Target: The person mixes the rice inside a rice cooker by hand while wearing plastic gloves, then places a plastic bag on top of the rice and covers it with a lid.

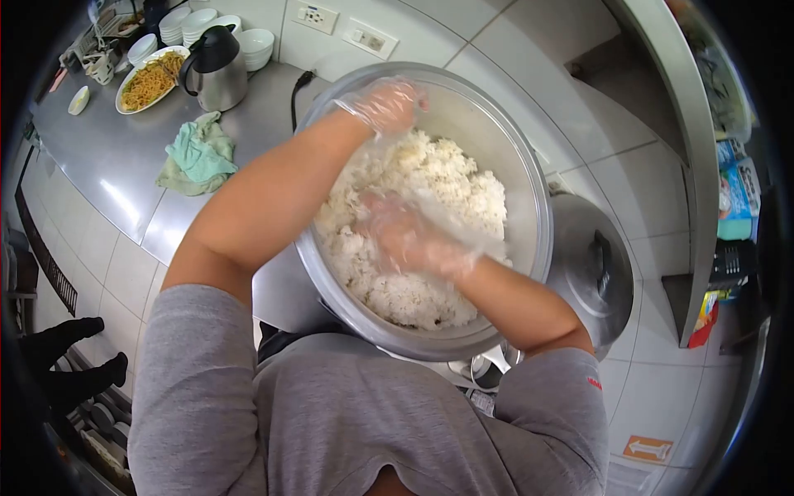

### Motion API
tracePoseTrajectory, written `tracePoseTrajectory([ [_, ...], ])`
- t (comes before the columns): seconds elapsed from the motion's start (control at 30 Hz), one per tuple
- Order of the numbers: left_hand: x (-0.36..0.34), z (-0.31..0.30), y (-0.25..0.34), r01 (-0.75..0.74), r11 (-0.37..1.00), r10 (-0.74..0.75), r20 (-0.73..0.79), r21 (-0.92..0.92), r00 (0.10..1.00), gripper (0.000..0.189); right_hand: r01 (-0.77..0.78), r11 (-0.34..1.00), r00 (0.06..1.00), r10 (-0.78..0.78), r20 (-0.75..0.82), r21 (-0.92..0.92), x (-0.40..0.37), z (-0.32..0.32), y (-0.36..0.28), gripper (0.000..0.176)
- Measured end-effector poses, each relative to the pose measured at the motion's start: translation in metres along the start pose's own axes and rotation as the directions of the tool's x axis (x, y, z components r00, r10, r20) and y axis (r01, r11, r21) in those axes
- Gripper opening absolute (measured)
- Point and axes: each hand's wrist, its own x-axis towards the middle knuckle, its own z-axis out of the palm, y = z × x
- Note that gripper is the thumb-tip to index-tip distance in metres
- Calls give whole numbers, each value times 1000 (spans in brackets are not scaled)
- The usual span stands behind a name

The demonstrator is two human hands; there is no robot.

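Note:
A big round metal pot (539, 248) in front of me holds a heap of cooked white rice (442, 169). My left hand (389, 106), in a clear plastic glove, is over the far left side of the pot, just inside the rim. Its fingers are curled in, and what they hold, if anything, is hidden. My right hand (405, 236), also in a clear plastic glove, is down at the rice in the middle of the pot. Motion smears its fingers, and part of them is hidden against the rice.
On the steel counter (99, 174) at left are a green cloth (198, 157), a thermal jug (222, 70), a plate of noodles (153, 81) and stacked white bowls (256, 48). A grey lid (589, 277) lies right of the pot. A shelf edge (701, 182) rises at right. Someone's dark-clad legs (78, 355) show at left.

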Motion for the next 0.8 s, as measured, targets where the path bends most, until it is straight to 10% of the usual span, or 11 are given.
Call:
tracePoseTrajectory([
  [0.03,2,9,-7,20,998,-20,4,-61,1000,33,-13,1000,1000,13,-2,8,-14,17,3,55],
  [0.1,2,7,-4,56,987,-95,263,152,960,33,-109,743,959,253,-126,660,-38,38,7,43],
  [0.2,-9,5,1,-52,901,-216,549,431,808,37,-189,451,929,371,9,872,-72,-26,-7,33],
  [0.27,-14,4,10,-138,860,-232,617,492,752,40,14,259,928,357,-109,966,-71,-10,33,31],
  [0.33,-16,6,24,85,926,-289,544,368,788,42,341,74,822,460,-335,937,-90,-16,52,26],
  [0.47,-12,34,37,223,961,-277,551,164,787,51,542,36,524,767,-372,839,-103,-29,65,14],
  [0.53,-14,46,46,310,950,-265,590,26,763,56,42,576,510,690,-514,816,-100,-10,102,42],
  [0.57,-16,53,52,356,933,-258,610,-43,749,59,-464,523,520,814,-258,715,-130,-74,44,68],
  [0.8,-31,75,99,522,821,-209,729,-232,652,74,-607,647,539,762,-358,463,-121,-38,62,84],
])
